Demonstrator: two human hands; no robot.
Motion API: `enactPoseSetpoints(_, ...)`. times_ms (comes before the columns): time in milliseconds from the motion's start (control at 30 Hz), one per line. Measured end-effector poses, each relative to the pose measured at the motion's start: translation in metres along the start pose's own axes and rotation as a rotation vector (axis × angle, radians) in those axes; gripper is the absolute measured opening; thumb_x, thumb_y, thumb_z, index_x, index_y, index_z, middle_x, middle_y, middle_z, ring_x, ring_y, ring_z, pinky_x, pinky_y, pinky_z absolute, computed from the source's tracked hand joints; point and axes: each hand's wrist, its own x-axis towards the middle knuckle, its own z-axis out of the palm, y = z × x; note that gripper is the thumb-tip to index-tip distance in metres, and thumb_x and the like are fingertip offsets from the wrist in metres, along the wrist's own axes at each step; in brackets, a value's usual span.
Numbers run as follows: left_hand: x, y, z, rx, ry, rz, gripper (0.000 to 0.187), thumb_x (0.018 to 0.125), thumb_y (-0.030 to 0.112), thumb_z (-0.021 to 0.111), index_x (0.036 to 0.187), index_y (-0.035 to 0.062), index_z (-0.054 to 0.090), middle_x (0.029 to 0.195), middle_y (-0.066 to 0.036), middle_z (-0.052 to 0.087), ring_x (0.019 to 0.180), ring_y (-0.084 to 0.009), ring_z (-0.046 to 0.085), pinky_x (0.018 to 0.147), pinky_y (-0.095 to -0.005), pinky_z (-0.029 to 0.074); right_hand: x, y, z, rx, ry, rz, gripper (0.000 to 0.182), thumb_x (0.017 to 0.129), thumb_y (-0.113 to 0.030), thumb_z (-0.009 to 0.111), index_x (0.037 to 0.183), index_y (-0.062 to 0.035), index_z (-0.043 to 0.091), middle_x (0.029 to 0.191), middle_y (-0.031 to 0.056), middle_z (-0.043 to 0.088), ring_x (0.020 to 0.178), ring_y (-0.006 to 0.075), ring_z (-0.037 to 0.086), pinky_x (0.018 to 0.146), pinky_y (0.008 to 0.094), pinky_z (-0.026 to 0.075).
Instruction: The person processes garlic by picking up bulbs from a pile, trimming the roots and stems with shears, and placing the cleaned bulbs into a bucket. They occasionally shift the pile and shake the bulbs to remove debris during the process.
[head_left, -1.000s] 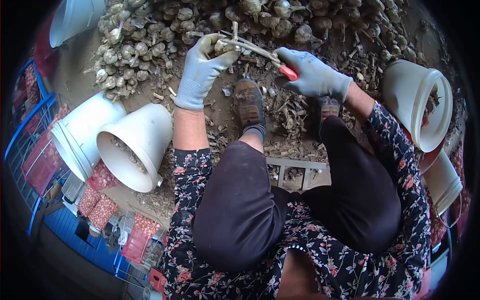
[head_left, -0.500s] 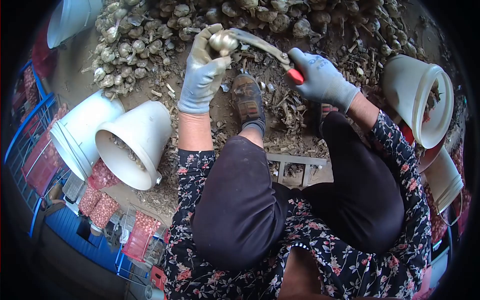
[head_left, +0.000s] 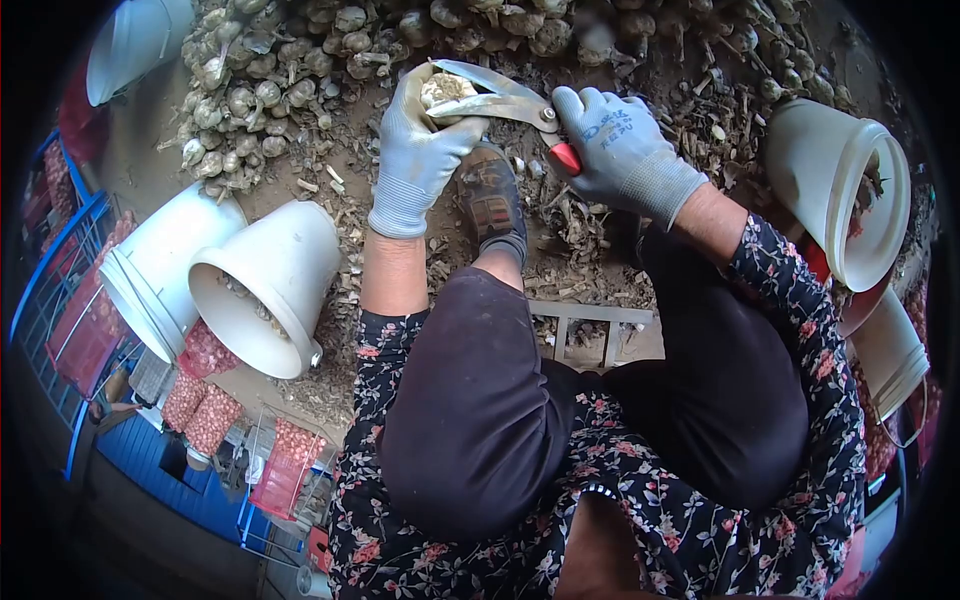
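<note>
My left hand [head_left: 418,150], in a grey work glove, has its fingers and thumb around a garlic bulb [head_left: 446,90]. The bulb's root side faces up toward me. In my right hand [head_left: 625,150], gloved alike, is a pair of pruning shears [head_left: 510,103] with red on the handle. The shears' blades are spread, one along the far side of the bulb and one across its near side. Beneath the hands, dry stem cuttings [head_left: 570,225] litter the ground. A heap of garlic bulbs [head_left: 270,95] lies just beyond.
Two white buckets, one tipped toward me [head_left: 275,285], stand left. Another tipped bucket [head_left: 840,190] with scraps inside lies right. A metal stool frame [head_left: 590,315] shows between my legs. Red net sacks of garlic [head_left: 212,420] sit at lower left. My shoe [head_left: 490,195] rests among the cuttings.
The shears' blades have spread apart and now straddle the bulb. My left hand has turned the bulb so its root side faces up, and has moved slightly right.
</note>
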Motion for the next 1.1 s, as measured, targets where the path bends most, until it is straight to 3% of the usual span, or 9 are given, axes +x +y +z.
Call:
enactPoseSetpoints(267,-0.001,0.005,-0.005,-0.133,-0.058,0.011,0.066,0.072,-0.011,0.064,0.133,-0.0043,0.041,0.111,-0.012,0.061,0.092,-0.0119,0.060,0.079,-0.0233,0.052,0.000,0.008,0.017,0.196,-0.012,-0.045,0.034,0.082,-0.025,0.064,0.100,-0.0033,0.044,0.078,0.0159,0.061,0.076,0.0379,0.063,0.065,0.0425,0.050)
enactPoseSetpoints(400,0.002,-0.004,-0.011,-0.362,-0.065,-0.097,0.064,0.072,-0.010,0.062,0.132,-0.0054,0.040,0.108,-0.012,0.061,0.087,-0.0110,0.059,0.074,-0.0214,0.051,-0.001,0.019,0.022,0.310,0.037,-0.070,0.036,0.081,-0.024,0.064,0.104,-0.0023,0.046,0.083,0.0168,0.059,0.080,0.0385,0.061,0.068,0.0428,0.050)
enactPoseSetpoints(467,0.001,-0.011,-0.024,-0.570,-0.300,-0.146,0.060,0.069,-0.006,0.064,0.125,-0.0035,0.045,0.105,-0.009,0.061,0.095,-0.0143,0.061,0.081,-0.0271,0.053,-0.001,0.022,0.020,0.205,0.250,-0.202,0.039,0.083,-0.033,0.063,0.104,-0.0041,0.047,0.087,0.0173,0.061,0.083,0.0368,0.063,0.072,0.0445,0.051)
enactPoseSetpoints(600,-0.005,-0.005,-0.028,-0.626,-0.373,-0.220,0.061,0.064,-0.005,0.064,0.122,-0.0019,0.048,0.104,-0.008,0.059,0.098,-0.0160,0.061,0.080,-0.0259,0.053,0.000,0.030,0.010,-0.030,0.223,-0.290,0.042,0.083,-0.034,0.063,0.111,-0.0070,0.049,0.093,0.0124,0.059,0.090,0.0299,0.062,0.076,0.0428,0.049)
enactPoseSetpoints(733,-0.016,-0.014,-0.034,-0.441,-0.360,-0.201,0.077,0.052,-0.004,0.069,0.126,-0.0009,0.050,0.113,-0.008,0.061,0.105,-0.0146,0.059,0.091,-0.0269,0.048,0.001,0.032,0.007,-0.090,0.183,-0.373,0.042,0.083,-0.035,0.064,0.111,-0.0084,0.048,0.095,0.0108,0.057,0.092,0.0287,0.061,0.082,0.0430,0.045)
enactPoseSetpoints(767,-0.014,-0.020,-0.041,-0.517,-0.466,-0.262,0.085,0.049,0.001,0.073,0.130,-0.0006,0.049,0.120,-0.007,0.059,0.109,-0.0132,0.056,0.096,-0.0275,0.044,0.000,0.030,0.006,-0.087,0.157,-0.390,0.043,0.082,-0.035,0.064,0.111,-0.0089,0.047,0.095,0.0112,0.056,0.093,0.0282,0.061,0.082,0.0422,0.045)
enactPoseSetpoints(933,-0.013,-0.010,-0.028,-0.397,-0.632,-0.213,0.094,0.046,0.004,0.078,0.134,-0.0014,0.045,0.126,-0.009,0.057,0.114,-0.0148,0.053,0.100,-0.0281,0.040,-0.004,0.028,0.010,-0.111,0.085,-0.426,0.041,0.083,-0.035,0.063,0.109,-0.0082,0.047,0.092,0.0111,0.057,0.089,0.0274,0.062,0.080,0.0412,0.045)
enactPoseSetpoints(1000,-0.014,-0.006,-0.025,-0.529,-0.627,-0.310,0.109,0.042,0.018,0.089,0.134,-0.0104,0.037,0.121,-0.019,0.058,0.085,-0.0147,0.064,0.072,-0.0225,0.051,-0.005,0.026,0.013,-0.112,0.063,-0.428,0.040,0.083,-0.034,0.063,0.109,-0.0078,0.047,0.089,0.0107,0.058,0.086,0.0274,0.063,0.080,0.0408,0.045)
enactPoseSetpoints(1100,-0.015,-0.004,-0.024,-0.564,-0.642,-0.357,0.104,0.046,0.015,0.085,0.135,-0.0111,0.037,0.117,-0.018,0.060,0.074,-0.0101,0.059,0.063,-0.0207,0.047,-0.006,0.026,0.021,-0.095,0.028,-0.421,0.033,0.085,-0.030,0.060,0.102,-0.0062,0.046,0.080,0.0107,0.060,0.075,0.0298,0.065,0.068,0.0407,0.049)
